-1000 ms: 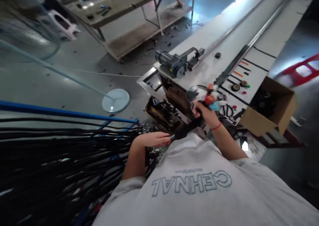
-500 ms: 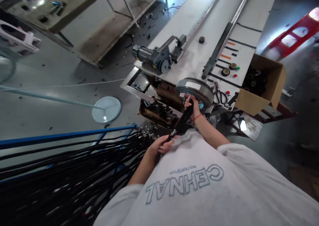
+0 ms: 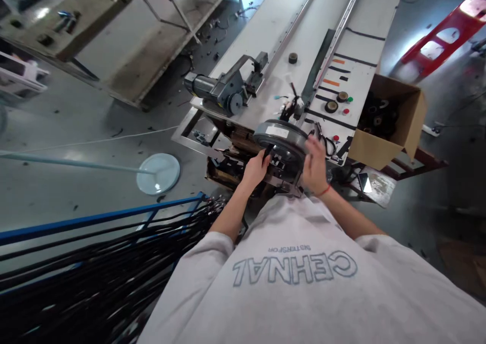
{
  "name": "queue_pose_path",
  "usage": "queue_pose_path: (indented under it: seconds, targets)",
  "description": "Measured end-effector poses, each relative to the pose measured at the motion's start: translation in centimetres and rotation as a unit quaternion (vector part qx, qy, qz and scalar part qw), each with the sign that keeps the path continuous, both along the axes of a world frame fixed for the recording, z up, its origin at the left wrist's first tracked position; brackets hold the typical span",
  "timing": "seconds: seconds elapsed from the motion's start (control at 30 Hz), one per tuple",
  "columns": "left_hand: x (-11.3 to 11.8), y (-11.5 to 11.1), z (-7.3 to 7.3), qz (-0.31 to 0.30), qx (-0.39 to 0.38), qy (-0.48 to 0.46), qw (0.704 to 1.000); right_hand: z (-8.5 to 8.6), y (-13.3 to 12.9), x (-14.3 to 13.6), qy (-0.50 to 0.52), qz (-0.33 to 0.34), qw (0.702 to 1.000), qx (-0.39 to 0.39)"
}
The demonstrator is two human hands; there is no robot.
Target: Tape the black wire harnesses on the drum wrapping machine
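Note:
My left hand (image 3: pixel 256 170) is closed around a black wire harness (image 3: pixel 268 152) at the near side of a round dark machine head (image 3: pixel 261 134) with a white label on it. Past the far side of that head, loose wire ends with small connectors (image 3: pixel 290 106) stick up over the white bench. My right hand (image 3: pixel 314 168) is at the right side of the head, fingers stretched and holding nothing. Whether its fingertips touch the housing I cannot tell. The harness inside the head is mostly hidden.
A grey motor unit (image 3: pixel 218 88) stands on the long white bench (image 3: pixel 243 43). Tape rolls (image 3: pixel 331 106), pliers (image 3: pixel 321 134) and push buttons lie to the right, beside a cardboard box (image 3: pixel 374 152). Black harnesses (image 3: pixel 114 283) hang on a blue rack (image 3: pixel 102 217) at lower left.
The harness has gone from in front of me into the round head, its ends now showing beyond it. My left hand moved up to the head; my right hand let go and shifted right.

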State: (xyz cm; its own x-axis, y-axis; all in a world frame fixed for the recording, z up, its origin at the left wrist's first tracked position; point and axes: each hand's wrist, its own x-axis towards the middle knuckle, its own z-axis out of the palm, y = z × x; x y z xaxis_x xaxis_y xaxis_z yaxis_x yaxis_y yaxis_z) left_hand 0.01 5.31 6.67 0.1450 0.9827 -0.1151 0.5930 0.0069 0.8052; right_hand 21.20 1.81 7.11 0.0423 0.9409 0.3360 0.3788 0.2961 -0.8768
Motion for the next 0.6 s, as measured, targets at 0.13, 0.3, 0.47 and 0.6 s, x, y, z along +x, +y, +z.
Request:
queue_pose_path:
  seconds: [0.13,0.3,0.47,0.6]
  targets:
    - [0.1,1.5,0.4,-0.022,0.046,0.061,0.997,-1.9,7.7,5.2,-0.001,0.058,0.982,-0.181]
    - [-0.2,1.9,-0.4,0.061,0.011,0.021,0.998,-0.5,12.7,4.9,-0.057,0.141,0.93,-0.334]
    - [-0.5,1.9,-2.0,0.114,-0.135,-0.174,0.969,4.2,7.8,-1.1,-0.123,0.109,0.981,-0.102]
    - [-0.5,1.0,-2.6,0.128,-0.158,-0.277,0.939,2.2,1.2,-4.3,-0.175,0.223,0.959,0.016]
